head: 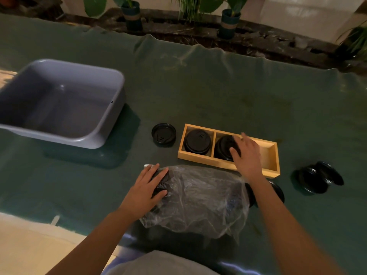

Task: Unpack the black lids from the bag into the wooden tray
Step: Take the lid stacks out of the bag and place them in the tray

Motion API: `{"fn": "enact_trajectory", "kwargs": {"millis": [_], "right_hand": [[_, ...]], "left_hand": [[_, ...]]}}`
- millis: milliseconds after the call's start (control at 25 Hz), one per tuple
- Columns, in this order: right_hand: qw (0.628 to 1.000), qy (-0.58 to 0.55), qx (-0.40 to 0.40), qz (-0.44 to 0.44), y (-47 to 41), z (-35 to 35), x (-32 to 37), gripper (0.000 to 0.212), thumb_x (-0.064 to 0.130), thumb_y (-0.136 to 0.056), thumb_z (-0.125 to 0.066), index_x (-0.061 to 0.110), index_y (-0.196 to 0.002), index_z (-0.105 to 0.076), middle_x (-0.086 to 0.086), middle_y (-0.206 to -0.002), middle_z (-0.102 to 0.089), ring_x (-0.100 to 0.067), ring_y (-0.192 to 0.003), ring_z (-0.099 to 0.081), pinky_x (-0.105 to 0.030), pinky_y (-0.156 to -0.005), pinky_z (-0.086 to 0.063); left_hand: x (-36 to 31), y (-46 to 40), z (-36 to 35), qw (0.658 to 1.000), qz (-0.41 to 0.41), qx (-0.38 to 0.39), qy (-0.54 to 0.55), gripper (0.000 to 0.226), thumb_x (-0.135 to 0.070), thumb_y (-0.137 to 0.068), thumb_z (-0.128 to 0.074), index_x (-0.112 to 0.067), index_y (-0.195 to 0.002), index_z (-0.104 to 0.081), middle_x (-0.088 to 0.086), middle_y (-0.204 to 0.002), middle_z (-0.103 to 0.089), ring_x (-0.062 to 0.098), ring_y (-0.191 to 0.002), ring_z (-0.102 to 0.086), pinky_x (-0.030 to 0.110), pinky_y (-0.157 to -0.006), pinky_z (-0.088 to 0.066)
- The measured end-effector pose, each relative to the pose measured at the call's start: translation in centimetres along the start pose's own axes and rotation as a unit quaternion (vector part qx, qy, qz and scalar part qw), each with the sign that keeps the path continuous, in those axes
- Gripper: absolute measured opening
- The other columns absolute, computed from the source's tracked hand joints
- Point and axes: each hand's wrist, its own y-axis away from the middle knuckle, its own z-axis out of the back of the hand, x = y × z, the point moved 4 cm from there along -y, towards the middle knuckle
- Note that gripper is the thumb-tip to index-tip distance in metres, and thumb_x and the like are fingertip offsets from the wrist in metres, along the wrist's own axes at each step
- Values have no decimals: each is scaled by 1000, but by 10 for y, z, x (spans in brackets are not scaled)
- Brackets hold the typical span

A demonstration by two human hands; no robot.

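A clear plastic bag (200, 197) with black lids inside lies on the green cloth in front of me. My left hand (148, 187) presses on the bag's left end, fingers curled around lids through the plastic. The wooden tray (198, 158) sits just beyond, divided into compartments. Its left compartment holds a stack of black lids (197, 141). My right hand (247, 153) grips a second stack of lids (223, 146) in the middle compartment. The tray's right part shows bare wood.
One loose black lid (163, 133) lies left of the tray. More lids (320, 178) lie tipped over at the right, and another lid (278, 190) peeks out beside my right forearm. A grey plastic tub (107, 124) stands at the left. Potted plants (132, 14) line the far edge.
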Motion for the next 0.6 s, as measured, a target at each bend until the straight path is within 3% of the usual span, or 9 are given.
{"fn": "enact_trajectory", "kwargs": {"millis": [80, 160, 240, 320, 360, 440, 480, 520, 600], "right_hand": [[994, 56, 92, 35, 4, -7, 8, 44, 37, -97, -34, 28, -139, -38, 1, -156, -23, -24, -144, -11, -53, -112, -16], [994, 35, 105, 15, 8, 1, 13, 44, 33, -98, -33, 25, -141, -34, -3, -156, -22, -24, -144, -11, -51, -113, -15], [999, -24, -29, -5, 27, 30, 16, 36, 20, -94, -45, 14, -128, -50, -17, -136, -49, -33, -127, -39, -45, -103, -33], [978, -100, -158, -88, 64, 60, -1, 14, 10, -86, -50, 15, -87, -63, -14, -87, -65, -31, -81, -57, -36, -69, -45], [970, -150, -129, -141, 82, 65, -12, 22, 8, -84, -48, 16, -68, -61, -10, -67, -63, -29, -64, -57, -32, -56, -44], [920, -324, 99, -195, 115, 43, -15, 37, 2, -86, -47, 14, -57, -66, -7, -57, -68, -23, -56, -64, -25, -48, -51], [865, -417, 217, -176, 129, 25, -8, 30, 4, -86, -50, 15, -67, -71, -7, -70, -74, -21, -67, -69, -21, -56, -54], [814, -486, 286, -138, 137, 11, 4, 19, 12, -85, -53, 12, -87, -72, -6, -90, -76, -21, -86, -70, -19, -68, -56], [784, -514, 340, -68, 139, -17, 31, 36, 12, -92, -41, 7, -126, -53, -6, -131, -60, -19, -118, -58, -23, -92, -49]], "left_hand": [[0, -1, -1, 1000, 2, 0, 0, 65, -45, -89, -48, -41, -143, -12, -4, -157, -12, 16, -144, 1, 34, -112, -10], [-1, -1, 0, 1000, 2, 4, 3, 67, -45, -89, -48, -44, -141, -5, -7, -158, -6, 15, -144, 4, 36, -114, -10], [-1, 0, 1, 1000, -1, 14, 4, 71, -45, -89, -48, -47, -137, 5, -13, -155, 8, 14, -144, 10, 43, -117, -15], [-2, 1, 3, 1000, 4, 12, 6, 78, -46, -89, -48, -45, -137, 13, -13, -152, 20, 12, -142, 18, 49, -116, -15], [-2, 3, 6, 1000, 11, -4, 8, 81, -48, -89, -48, -45, -137, 16, -11, -152, 24, 12, -141, 20, 50, -115, -12], [0, 9, 14, 996, 32, -67, 48, 79, -48, -89, -45, -48, -138, 16, -8, -156, 21, 12, -143, 18, 46, -112, -6], [2, 12, 18, 989, 48, -101, 99, 74, -43, -91, -45, -48, -139, 11, -6, -158, 14, 13, -144, 11, 43, -111, -7], [7, 14, 20, 976, 74, -119, 164, 69, -34, -93, -44, -46, -141, 5, -4, -159, 4, 13, -144, 1, 38, -112, -9], [19, 16, 16, 944, 152, -95, 277, 59, -21, -97, -40, -36, -144, -9, 3, -156, -18, 16, -140, -19, 33, -112, -16]]}}
